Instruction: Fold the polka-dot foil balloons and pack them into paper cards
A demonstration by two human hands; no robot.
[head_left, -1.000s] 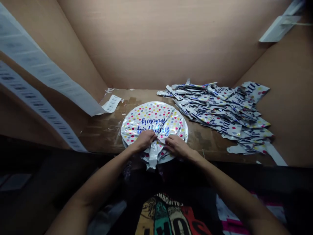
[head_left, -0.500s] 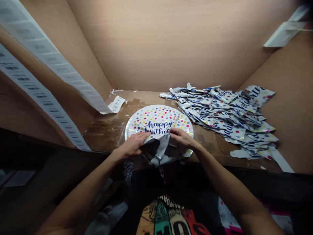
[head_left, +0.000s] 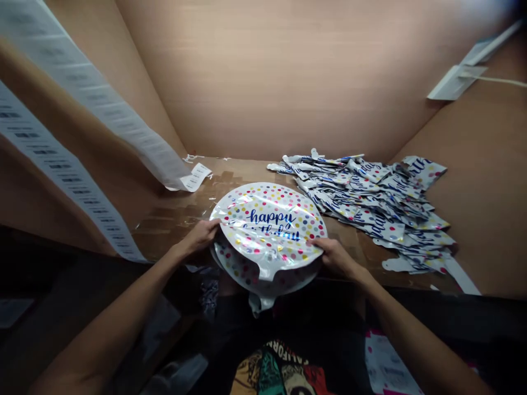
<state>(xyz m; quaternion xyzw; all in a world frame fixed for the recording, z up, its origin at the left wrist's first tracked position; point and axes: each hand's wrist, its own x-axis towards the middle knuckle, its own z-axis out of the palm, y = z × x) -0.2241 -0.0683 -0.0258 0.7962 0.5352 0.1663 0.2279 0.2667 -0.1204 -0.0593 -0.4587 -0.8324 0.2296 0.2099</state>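
A flat, uninflated foil balloon (head_left: 267, 203) with coloured dots and "happy birthday" in blue is spread between my hands, its tail toward me. My left hand (head_left: 201, 233) pinches its left edge. On the opposite edge, the fingers of my right hand (head_left: 331, 252) are closed. Beneath it lies at least one more balloon of the same print (head_left: 247, 274), whose lower rim and tail hang over the table's front edge. A pile of folded foil balloons (head_left: 370, 197) spreads over the table to the right of my hands.
Brown tape covers the cardboard worktop (head_left: 173, 219), with tall cardboard walls (head_left: 288, 71) around it. Two strips of barcode labels (head_left: 69, 170) hang down at the left. A white fitting with a cord (head_left: 457, 82) is on the right wall. Pink-and-white packages (head_left: 387, 362) lie low at the right.
The balloon that was bunched and folded up between my hands now lies opened out flat. My hands have moved apart to its left and right edges.
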